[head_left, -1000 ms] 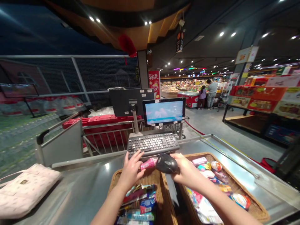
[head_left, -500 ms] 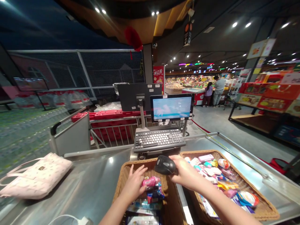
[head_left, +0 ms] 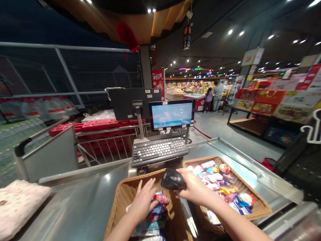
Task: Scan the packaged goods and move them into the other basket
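Observation:
My right hand (head_left: pixel 193 186) grips a black handheld barcode scanner (head_left: pixel 172 179) above the gap between two wicker baskets. My left hand (head_left: pixel 142 202) hovers low over the left wicker basket (head_left: pixel 120 204), fingers apart, with a pink packet (head_left: pixel 161 197) just beside them. Colourful snack packets (head_left: pixel 147 217) fill that basket, partly hidden by my hand and forearm. The right wicker basket (head_left: pixel 260 208) holds many small wrapped sweets and toys (head_left: pixel 220 187), just past my right hand.
Both baskets stand on a steel checkout counter (head_left: pixel 75 207), with a keyboard (head_left: pixel 159 152) and till screen (head_left: pixel 172 115) behind them. A pale quilted handbag (head_left: pixel 17 207) lies at the left. A red-and-metal barrier stands behind the till, and shoppers (head_left: pixel 213 98) stand far off.
The pink packet has left my left hand and now lies in the left basket. My right hand still holds the scanner. The whole view has swung and tilted slightly.

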`<state>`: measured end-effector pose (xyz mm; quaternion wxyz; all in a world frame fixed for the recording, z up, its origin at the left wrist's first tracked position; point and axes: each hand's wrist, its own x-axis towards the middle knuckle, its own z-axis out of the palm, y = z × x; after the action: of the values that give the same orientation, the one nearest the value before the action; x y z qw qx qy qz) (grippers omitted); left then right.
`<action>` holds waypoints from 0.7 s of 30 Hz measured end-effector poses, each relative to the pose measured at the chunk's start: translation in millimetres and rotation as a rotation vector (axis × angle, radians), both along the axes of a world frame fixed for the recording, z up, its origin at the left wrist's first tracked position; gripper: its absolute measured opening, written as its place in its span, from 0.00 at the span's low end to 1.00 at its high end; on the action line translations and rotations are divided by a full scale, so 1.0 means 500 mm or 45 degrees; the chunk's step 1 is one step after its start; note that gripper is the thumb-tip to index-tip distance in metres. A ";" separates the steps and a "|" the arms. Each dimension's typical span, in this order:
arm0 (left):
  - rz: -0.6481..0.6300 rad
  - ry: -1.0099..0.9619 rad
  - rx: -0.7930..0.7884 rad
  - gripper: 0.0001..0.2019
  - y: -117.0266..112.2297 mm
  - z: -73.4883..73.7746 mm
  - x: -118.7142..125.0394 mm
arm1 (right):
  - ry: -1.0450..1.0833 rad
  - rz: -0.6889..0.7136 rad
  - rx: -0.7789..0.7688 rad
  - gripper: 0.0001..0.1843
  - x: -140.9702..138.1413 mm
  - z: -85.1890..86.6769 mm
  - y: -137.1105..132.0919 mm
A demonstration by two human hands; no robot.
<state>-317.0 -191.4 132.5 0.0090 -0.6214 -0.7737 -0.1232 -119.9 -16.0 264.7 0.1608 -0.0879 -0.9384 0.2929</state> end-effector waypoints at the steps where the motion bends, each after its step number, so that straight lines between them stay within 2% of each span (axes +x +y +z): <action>1: -0.037 0.016 0.052 0.20 0.016 0.010 0.005 | -0.003 -0.031 0.000 0.15 0.010 0.001 0.008; 6: -0.135 0.065 0.195 0.20 0.127 0.063 0.048 | 0.059 -0.173 0.002 0.16 0.076 0.020 0.071; 11: -0.196 0.045 0.249 0.22 0.279 0.091 0.129 | 0.168 -0.351 -0.021 0.22 0.156 0.044 0.157; 14: -0.222 -0.015 0.168 0.24 0.377 0.091 0.191 | 0.211 -0.451 0.014 0.24 0.201 0.047 0.206; 17: -0.241 -0.056 0.006 0.31 0.464 0.080 0.252 | 0.231 -0.504 0.039 0.23 0.238 0.041 0.248; 19: -0.247 -0.059 -0.081 0.34 0.511 0.069 0.285 | 0.234 -0.541 0.049 0.25 0.257 0.033 0.272; 21: -0.241 -0.052 -0.129 0.33 0.548 0.057 0.308 | 0.234 -0.564 0.051 0.27 0.273 0.024 0.294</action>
<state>-162.9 82.5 161.0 -0.0498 -0.6888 -0.7167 -0.0967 16.4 131.0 276.7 0.3076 -0.2612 -0.8833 0.2386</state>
